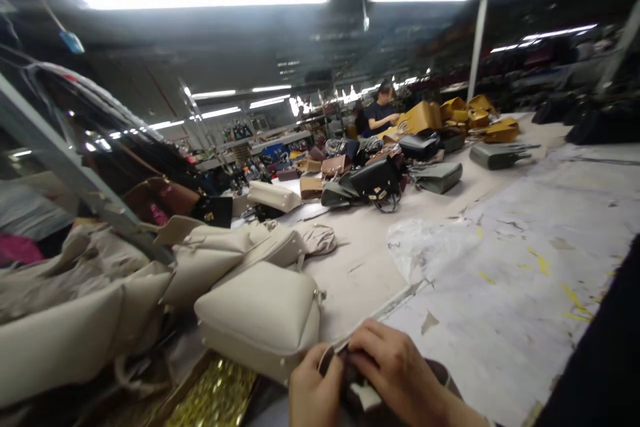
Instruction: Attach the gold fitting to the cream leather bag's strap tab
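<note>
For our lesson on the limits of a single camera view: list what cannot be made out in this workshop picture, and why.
- Head view: the small dark item is mostly covered by the left hand and right hand.
- Both hands' wrists are cut off by the bottom edge.
- The far bags beside the distant person are blurred and too small for detail.

The left hand [314,390] and right hand [395,370] are cut off by the bottom edge, wrists out of view. Between them sits a small dark piece [357,390], mostly covered by the fingers, so its shape and kind cannot be told. The cream bags [75,333] on the left run past the frame's edge. A person [381,110] at the far end of the bench [500,267] is too small and blurred to make out. The shelves [260,143] behind are a blur.
</note>
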The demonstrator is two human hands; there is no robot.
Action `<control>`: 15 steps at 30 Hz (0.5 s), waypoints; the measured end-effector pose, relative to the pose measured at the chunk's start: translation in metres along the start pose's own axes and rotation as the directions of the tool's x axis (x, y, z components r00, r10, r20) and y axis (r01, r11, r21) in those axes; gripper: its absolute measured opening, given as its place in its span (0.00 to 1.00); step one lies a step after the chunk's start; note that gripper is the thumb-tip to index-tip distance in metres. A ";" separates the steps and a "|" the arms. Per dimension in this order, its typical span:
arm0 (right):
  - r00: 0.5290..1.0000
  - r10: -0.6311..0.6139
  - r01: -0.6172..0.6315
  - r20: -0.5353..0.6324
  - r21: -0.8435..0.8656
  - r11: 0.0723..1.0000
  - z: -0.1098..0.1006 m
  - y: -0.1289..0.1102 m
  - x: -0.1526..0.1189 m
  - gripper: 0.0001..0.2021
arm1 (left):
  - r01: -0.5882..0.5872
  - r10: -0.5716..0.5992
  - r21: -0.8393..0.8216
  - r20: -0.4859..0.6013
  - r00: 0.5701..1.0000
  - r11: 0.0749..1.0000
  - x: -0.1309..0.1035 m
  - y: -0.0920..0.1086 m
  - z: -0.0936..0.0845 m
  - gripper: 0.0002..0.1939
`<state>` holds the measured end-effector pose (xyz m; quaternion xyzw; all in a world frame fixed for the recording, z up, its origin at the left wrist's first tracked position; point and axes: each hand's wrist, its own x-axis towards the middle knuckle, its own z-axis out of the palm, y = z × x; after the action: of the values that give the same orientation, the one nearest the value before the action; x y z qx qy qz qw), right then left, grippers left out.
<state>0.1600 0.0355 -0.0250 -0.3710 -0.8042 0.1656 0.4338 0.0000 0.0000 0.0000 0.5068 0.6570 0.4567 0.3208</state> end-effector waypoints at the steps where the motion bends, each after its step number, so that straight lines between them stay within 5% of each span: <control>1: 0.999 0.030 -0.030 0.028 0.020 0.999 -0.006 -0.004 -0.001 0.06 | 0.016 -0.015 -0.027 0.046 0.999 1.000 -0.001 0.000 0.002 0.13; 15: 0.998 -0.031 0.030 0.054 0.022 0.999 -0.021 -0.003 -0.004 0.05 | 0.028 -0.035 0.069 0.095 0.995 0.997 -0.005 0.011 0.002 0.10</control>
<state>0.1770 0.0299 -0.0139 -0.3497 -0.8194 0.1774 0.4182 0.0071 -0.0035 0.0094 0.5283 0.6636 0.4043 0.3420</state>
